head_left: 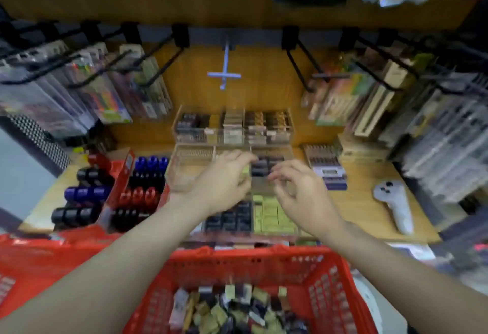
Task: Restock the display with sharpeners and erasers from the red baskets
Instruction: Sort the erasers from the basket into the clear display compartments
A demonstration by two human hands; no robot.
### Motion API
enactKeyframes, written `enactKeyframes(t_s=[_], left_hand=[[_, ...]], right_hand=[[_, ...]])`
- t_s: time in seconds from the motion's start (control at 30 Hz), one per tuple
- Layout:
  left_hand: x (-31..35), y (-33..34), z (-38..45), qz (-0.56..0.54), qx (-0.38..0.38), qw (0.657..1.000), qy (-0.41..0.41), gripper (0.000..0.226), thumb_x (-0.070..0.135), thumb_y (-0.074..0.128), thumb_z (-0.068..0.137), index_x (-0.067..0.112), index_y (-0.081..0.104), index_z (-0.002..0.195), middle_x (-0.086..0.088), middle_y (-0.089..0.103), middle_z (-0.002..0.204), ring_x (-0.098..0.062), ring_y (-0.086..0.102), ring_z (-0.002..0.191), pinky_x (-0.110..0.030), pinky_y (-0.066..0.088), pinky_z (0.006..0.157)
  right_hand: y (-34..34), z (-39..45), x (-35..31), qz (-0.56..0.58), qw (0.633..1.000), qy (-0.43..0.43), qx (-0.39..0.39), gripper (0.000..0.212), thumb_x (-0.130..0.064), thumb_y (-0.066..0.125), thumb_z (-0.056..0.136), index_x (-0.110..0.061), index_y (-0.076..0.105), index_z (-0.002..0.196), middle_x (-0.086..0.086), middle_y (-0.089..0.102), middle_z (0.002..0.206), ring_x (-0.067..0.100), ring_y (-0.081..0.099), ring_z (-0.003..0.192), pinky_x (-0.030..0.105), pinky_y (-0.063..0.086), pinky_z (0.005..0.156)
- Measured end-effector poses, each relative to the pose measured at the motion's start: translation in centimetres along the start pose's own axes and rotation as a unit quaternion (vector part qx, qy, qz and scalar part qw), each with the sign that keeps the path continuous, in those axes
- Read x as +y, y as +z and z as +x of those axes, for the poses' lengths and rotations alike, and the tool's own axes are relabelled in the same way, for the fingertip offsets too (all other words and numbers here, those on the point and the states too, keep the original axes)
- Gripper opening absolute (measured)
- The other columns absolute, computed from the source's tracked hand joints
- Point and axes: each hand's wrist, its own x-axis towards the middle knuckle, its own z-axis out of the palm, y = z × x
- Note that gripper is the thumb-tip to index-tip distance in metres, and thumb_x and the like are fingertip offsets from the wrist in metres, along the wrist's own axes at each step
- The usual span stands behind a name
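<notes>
Left hand (224, 180): extended over the clear acrylic display tray (190, 159), fingers curled, apparently pinching a small pale-green eraser (246, 175) at the fingertips; motion blur leaves the grasp uncertain. Right hand (298, 188): just beside the left, fingers loosely bent above the tray, seemingly nothing held. Between and beyond the two hands: a compartment of dark erasers (266, 166). Beneath the wrists, toward the body: more dark packs (229, 218) and pale-green packs (272, 218) in the tray's near compartments. Farther beyond the hands: a second clear tray (232, 125) of small boxed items against the wooden back panel. Below the forearms, nearest the body: red basket (237, 262) filled with loose small erasers and sharpeners (232, 310), too blurred to tell apart. Left of the left hand: a red carton (124, 175) of blue, red and black cylindrical items on the wooden surface (364, 201). Right of the right hand: a white handheld controller (396, 204) lying on the surface. Hanging packaged stationery (79, 90) on hooks well to both sides.
</notes>
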Motion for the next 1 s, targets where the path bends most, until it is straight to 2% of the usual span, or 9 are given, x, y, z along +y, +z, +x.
enactKeyframes(t_s=[0.07, 0.17, 0.27, 0.4, 0.6, 0.7, 0.83, 0.93, 1.0], left_hand=[[1.6, 1.9, -3.6, -0.025, -0.102, 0.994, -0.010, 0.028, 0.026, 0.058, 0.094, 0.025, 0.064, 0.121, 0.003, 0.067, 0.116, -0.014, 0.060, 0.105, -0.029, 0.050, 0.089], [3.3, 6.2, -9.0, -0.034, -0.273, 0.961, -0.034, 0.021, 0.029, 0.060, 0.094, 0.025, 0.069, 0.112, 0.007, 0.070, 0.104, -0.006, 0.060, 0.087, -0.014, 0.041, 0.069], [3.0, 11.8, -13.3, -0.059, -0.334, 0.937, -0.081, 0.024, 0.024, 0.057, 0.095, 0.020, 0.068, 0.116, 0.001, 0.070, 0.111, -0.015, 0.064, 0.099, -0.017, 0.042, 0.078], [1.5, 18.1, -16.9, -0.118, -0.362, 0.912, -0.154, 0.028, 0.025, 0.054, 0.099, 0.017, 0.061, 0.125, -0.004, 0.063, 0.125, -0.020, 0.059, 0.106, -0.030, 0.048, 0.092], [-0.9, 24.6, -19.9, -0.159, -0.390, 0.882, -0.212, 0.034, 0.023, 0.052, 0.101, 0.017, 0.055, 0.135, -0.004, 0.058, 0.136, -0.019, 0.057, 0.120, -0.027, 0.045, 0.099], [-1.3, 26.2, -20.3, -0.168, -0.381, 0.881, -0.224, 0.033, 0.022, 0.052, 0.100, 0.016, 0.058, 0.132, -0.003, 0.062, 0.132, -0.016, 0.057, 0.121, -0.026, 0.044, 0.102], [-1.0, 27.0, -20.3, -0.210, -0.370, 0.876, -0.226, 0.029, 0.021, 0.050, 0.101, 0.021, 0.061, 0.128, 0.000, 0.065, 0.126, -0.015, 0.059, 0.117, -0.024, 0.046, 0.100], [-0.5, 26.8, -20.0, -0.277, -0.310, 0.870, -0.266, 0.024, 0.015, 0.052, 0.100, 0.017, 0.065, 0.121, 0.002, 0.066, 0.117, -0.016, 0.061, 0.112, -0.012, 0.046, 0.087], [0.0, 26.4, -19.6, -0.348, -0.246, 0.846, -0.321, 0.021, 0.014, 0.054, 0.099, 0.017, 0.068, 0.113, 0.002, 0.068, 0.114, -0.019, 0.063, 0.109, -0.023, 0.049, 0.093]], right_hand=[[0.2, -4.1, 0.1, 0.035, 0.996, 0.076, -0.037, 0.015, -0.014, 0.060, 0.089, -0.021, 0.072, 0.094, -0.008, 0.066, 0.098, 0.007, 0.063, 0.087, 0.020, 0.049, 0.082], [2.1, -10.6, 1.4, 0.043, 0.966, 0.204, -0.150, 0.017, -0.012, 0.061, 0.087, -0.025, 0.072, 0.091, -0.008, 0.071, 0.093, 0.000, 0.062, 0.076, 0.003, 0.044, 0.075], [4.7, -16.3, 3.8, 0.040, 0.929, 0.316, -0.188, 0.021, -0.004, 0.058, 0.088, -0.012, 0.072, 0.102, 0.005, 0.073, 0.101, 0.018, 0.068, 0.091, 0.018, 0.048, 0.089], [7.9, -21.4, 6.1, -0.015, 0.872, 0.380, -0.308, 0.039, -0.009, 0.059, 0.088, -0.009, 0.058, 0.126, 0.011, 0.068, 0.119, 0.027, 0.062, 0.113, 0.021, 0.044, 0.090], [13.3, -26.3, 9.0, -0.248, 0.806, 0.308, -0.440, 0.061, -0.007, 0.043, 0.092, -0.016, 0.025, 0.150, 0.017, 0.047, 0.136, 0.033, 0.061, 0.114, 0.040, 0.050, 0.093], [16.0, -27.9, 9.8, -0.302, 0.794, 0.296, -0.436, 0.057, -0.003, 0.035, 0.096, -0.018, 0.025, 0.149, 0.016, 0.043, 0.139, 0.028, 0.067, 0.104, 0.040, 0.055, 0.082], [17.2, -28.9, 10.4, -0.304, 0.820, 0.289, -0.388, 0.060, 0.005, 0.042, 0.090, -0.020, 0.030, 0.143, 0.014, 0.045, 0.135, 0.025, 0.070, 0.093, 0.037, 0.055, 0.072], [16.5, -29.1, 10.3, -0.146, 0.872, 0.384, -0.266, 0.060, 0.009, 0.054, 0.082, -0.014, 0.039, 0.135, 0.016, 0.055, 0.120, 0.033, 0.065, 0.092, 0.037, 0.050, 0.073], [15.8, -27.9, 9.4, 0.018, 0.847, 0.512, -0.141, 0.046, 0.005, 0.065, 0.084, -0.008, 0.048, 0.125, 0.016, 0.065, 0.104, 0.032, 0.065, 0.087, 0.031, 0.047, 0.069]])
